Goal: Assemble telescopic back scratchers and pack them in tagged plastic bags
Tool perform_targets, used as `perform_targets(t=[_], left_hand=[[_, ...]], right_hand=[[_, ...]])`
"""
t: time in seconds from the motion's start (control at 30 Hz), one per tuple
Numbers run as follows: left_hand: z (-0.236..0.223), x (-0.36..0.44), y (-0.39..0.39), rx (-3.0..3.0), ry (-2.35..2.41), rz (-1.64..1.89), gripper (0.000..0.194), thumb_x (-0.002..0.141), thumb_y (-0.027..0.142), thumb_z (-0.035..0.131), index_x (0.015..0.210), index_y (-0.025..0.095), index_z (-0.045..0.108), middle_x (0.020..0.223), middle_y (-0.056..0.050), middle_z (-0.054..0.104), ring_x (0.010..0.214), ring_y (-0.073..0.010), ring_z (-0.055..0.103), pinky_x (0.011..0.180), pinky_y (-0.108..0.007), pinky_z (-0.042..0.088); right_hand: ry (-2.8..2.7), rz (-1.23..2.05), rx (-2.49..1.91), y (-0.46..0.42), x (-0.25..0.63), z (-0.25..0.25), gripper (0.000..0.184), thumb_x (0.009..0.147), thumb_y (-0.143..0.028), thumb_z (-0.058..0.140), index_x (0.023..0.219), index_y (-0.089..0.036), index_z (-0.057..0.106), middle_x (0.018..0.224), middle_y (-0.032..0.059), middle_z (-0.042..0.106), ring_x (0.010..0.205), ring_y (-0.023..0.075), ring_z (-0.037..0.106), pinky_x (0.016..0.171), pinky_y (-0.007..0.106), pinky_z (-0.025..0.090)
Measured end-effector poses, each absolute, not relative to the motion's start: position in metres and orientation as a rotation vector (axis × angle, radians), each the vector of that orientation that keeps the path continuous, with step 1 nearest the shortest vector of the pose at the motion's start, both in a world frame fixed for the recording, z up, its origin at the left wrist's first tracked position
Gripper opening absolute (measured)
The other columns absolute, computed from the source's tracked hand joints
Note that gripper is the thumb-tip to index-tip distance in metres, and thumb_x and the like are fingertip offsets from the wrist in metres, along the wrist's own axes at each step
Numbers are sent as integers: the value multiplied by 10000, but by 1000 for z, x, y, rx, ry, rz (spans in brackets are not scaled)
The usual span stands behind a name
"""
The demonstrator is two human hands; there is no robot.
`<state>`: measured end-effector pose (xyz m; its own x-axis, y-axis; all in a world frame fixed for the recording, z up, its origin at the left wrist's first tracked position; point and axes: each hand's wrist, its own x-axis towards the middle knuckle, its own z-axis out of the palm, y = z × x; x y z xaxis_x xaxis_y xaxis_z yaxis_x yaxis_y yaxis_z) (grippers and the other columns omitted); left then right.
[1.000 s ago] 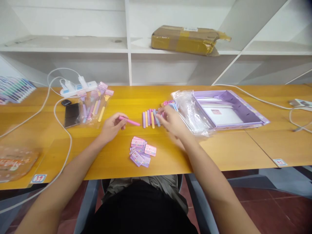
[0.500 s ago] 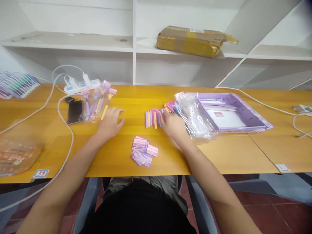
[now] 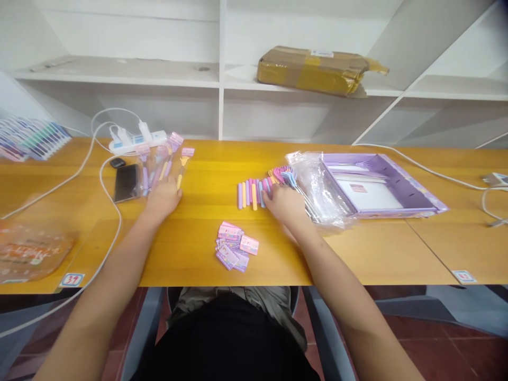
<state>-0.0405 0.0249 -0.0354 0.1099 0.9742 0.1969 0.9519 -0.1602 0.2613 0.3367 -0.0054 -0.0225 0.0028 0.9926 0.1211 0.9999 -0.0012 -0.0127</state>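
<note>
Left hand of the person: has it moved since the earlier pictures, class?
Yes: judged against the white power strip, the left hand has moved leftward, closer to it.

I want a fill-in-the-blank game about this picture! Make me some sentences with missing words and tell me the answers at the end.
1. The hand nearest the row of coloured sticks is the person's ____ hand.
2. The taped cardboard box lies on a white ____.
3. The walls of the open tray on the table are coloured ____.
4. The person's shirt is ____.

Missing words: right; shelf; purple; black.
</note>
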Motion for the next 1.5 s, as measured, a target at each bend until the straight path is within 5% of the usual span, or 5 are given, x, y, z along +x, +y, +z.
perform_targets(t=[0.13,0.7,0.97,1.27,1.5], left_hand=[[-25,-25,19,2063,2268,120,500,1018,404,452,1396,99,571,1223,-270,739,1176,-426,722,1004,-547,549],[-24,-11,6,2168,2334,378,761,919,612,658,1425,60,523,1460,-310,591,1416,-466,526,1157,-555,442],[-29,-4,15,1968,1932,501,733,771,256,746,1450,107,512,1077,-106,728,1022,-308,719,905,-386,548],[-13,41,-37,1697,901,419,638,899,258,645,1527,262,530,1263,-77,718,767,-143,650,673,-273,540],[-15,48,-45,1705,856,420,696,882,191,619,1569,238,520,1207,-66,760,739,-132,630,669,-253,535]], right_hand=[[-2114,-101,-2080,-6,335,-22,446,1106,-472,427,1073,-160,744,1015,173,813,901,283,762,725,317,446],[-2092,-55,-1944,-9,331,-25,371,1066,-408,481,895,-202,738,922,123,814,791,248,711,637,329,277],[-2098,79,-1670,-11,326,-31,322,1048,-366,508,774,-224,599,787,72,733,722,217,643,640,318,301],[-2217,230,-1071,-35,302,-33,389,950,-543,729,965,-248,476,934,45,649,698,172,559,617,309,375],[-2159,21,-1093,-28,291,-50,82,979,-172,589,983,-232,533,1025,81,593,859,210,578,592,300,372]])
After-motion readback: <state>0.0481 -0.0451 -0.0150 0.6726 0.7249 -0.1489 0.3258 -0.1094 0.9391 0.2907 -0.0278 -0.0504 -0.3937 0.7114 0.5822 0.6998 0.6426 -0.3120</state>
